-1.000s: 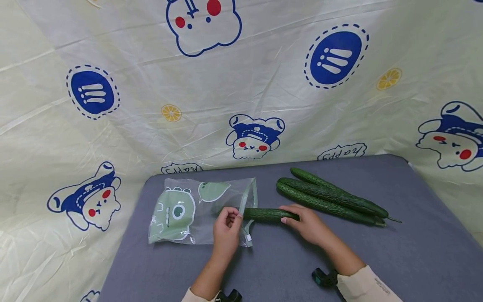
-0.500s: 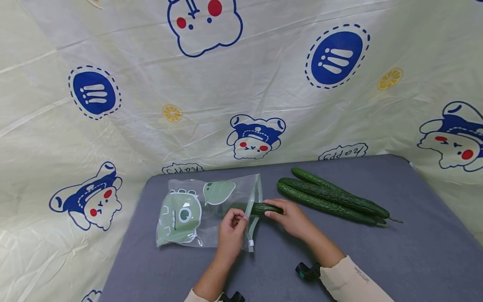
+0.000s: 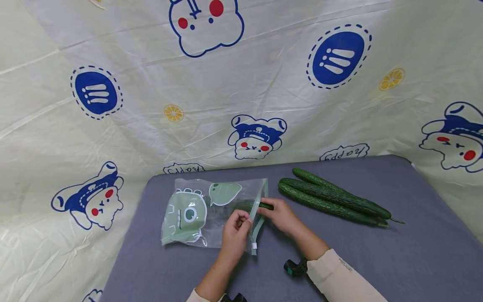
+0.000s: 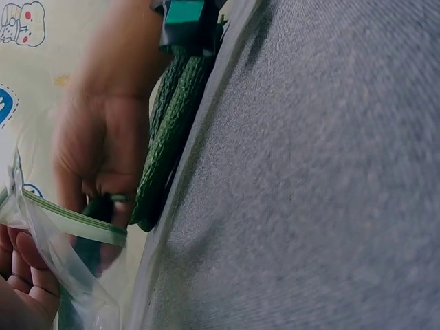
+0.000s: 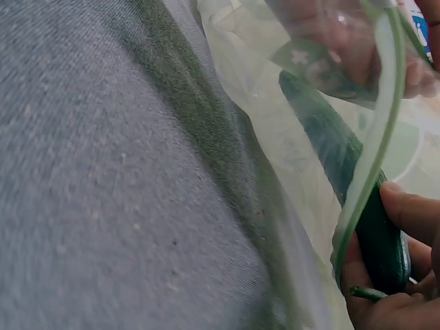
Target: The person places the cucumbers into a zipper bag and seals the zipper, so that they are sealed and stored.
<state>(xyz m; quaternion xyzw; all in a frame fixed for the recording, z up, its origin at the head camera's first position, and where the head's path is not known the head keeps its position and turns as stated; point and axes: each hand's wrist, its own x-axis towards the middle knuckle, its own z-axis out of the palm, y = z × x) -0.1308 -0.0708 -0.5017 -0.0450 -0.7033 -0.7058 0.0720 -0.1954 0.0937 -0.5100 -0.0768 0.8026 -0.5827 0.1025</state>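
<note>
A clear zip bag (image 3: 215, 214) with green monster prints lies on the table, its green-edged mouth facing right. My left hand (image 3: 235, 235) pinches the edge of that mouth with curled fingers. Most of a cucumber (image 5: 323, 137) is inside the bag, seen through the plastic in the right wrist view. My right hand (image 3: 280, 216) grips the cucumber's stem end, with its fingertips right at the bag's opening. In the left wrist view the cucumber (image 4: 88, 251) runs through the green zip strip, and the right hand's palm hides part of it.
Several cucumbers (image 3: 332, 197) lie side by side on the grey table (image 3: 358, 260), right of the bag. A white slider (image 3: 254, 246) sits at the zip's near end. Behind the table hangs a printed cloth (image 3: 203, 138).
My right hand has moved left, pushing the cucumber deeper into the bag. The bag and my left hand have shifted slightly right. The other cucumbers have stayed put.
</note>
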